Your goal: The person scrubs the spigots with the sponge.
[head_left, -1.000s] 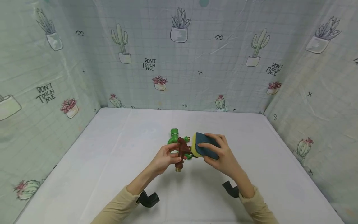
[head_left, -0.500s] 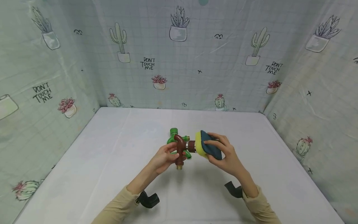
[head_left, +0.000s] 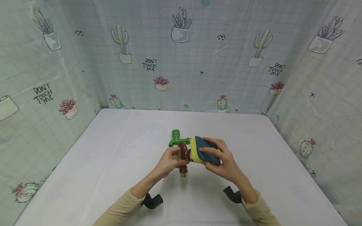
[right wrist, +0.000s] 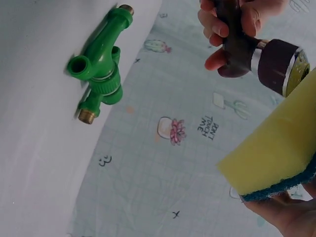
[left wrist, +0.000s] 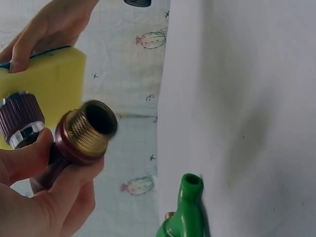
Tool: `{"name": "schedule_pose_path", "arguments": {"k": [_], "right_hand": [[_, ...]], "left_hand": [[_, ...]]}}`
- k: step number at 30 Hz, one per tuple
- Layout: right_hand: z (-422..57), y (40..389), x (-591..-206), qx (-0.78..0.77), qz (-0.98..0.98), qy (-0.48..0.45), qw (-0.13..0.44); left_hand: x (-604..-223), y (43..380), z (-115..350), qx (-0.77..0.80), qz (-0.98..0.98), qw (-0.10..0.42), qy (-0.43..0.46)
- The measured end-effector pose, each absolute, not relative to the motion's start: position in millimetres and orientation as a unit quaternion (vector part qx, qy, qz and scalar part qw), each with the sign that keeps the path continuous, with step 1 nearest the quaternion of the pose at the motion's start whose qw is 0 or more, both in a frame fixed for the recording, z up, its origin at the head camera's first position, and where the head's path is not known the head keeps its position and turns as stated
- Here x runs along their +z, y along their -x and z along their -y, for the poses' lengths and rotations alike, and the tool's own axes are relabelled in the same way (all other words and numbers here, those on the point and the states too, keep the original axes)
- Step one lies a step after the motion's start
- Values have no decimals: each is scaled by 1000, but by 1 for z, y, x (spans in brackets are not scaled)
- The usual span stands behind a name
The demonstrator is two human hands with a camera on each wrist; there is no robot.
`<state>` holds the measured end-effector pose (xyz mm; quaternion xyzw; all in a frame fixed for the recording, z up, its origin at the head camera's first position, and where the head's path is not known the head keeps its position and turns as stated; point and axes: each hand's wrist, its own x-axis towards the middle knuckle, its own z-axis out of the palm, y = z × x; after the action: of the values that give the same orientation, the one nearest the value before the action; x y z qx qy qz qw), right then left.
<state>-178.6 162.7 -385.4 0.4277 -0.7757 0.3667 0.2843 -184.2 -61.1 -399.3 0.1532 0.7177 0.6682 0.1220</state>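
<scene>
My left hand (head_left: 167, 163) grips a dark red-brown faucet (left wrist: 81, 138) by its body, above the table. Its brass threaded end shows in the left wrist view, and a ribbed knob with a silver ring (right wrist: 277, 64) sticks out toward the sponge. A yellow sponge with a dark blue scouring side (head_left: 207, 151) is held in my right hand (head_left: 224, 160), fingers on the blue face. In the head view the yellow side meets the knob end. Behind the brown faucet, green faucets (right wrist: 101, 69) lie on the table, partly hidden in the head view.
The white table (head_left: 127, 141) ends at a cloth backdrop (head_left: 198, 62) printed with cacti, which also rises at both sides. Black wrist-camera mounts (head_left: 152, 201) hang below each forearm.
The brown faucet turned and its knob swung rightward, then back nearer me. The sponge moved right with it, then back left and slightly lower. Both hands kept their hold.
</scene>
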Motion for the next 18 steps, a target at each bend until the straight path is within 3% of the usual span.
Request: {"name": "schedule_pose_path", "arguments": {"k": [5,18], "right_hand": [[-163,180,-381,378,784,-413,270],[-157,167,-383,343,777,-436,297]], "left_hand": [[-400,184,57,682,-704,130,-147],[-398,186,49,703,-707,66,-43]]}}
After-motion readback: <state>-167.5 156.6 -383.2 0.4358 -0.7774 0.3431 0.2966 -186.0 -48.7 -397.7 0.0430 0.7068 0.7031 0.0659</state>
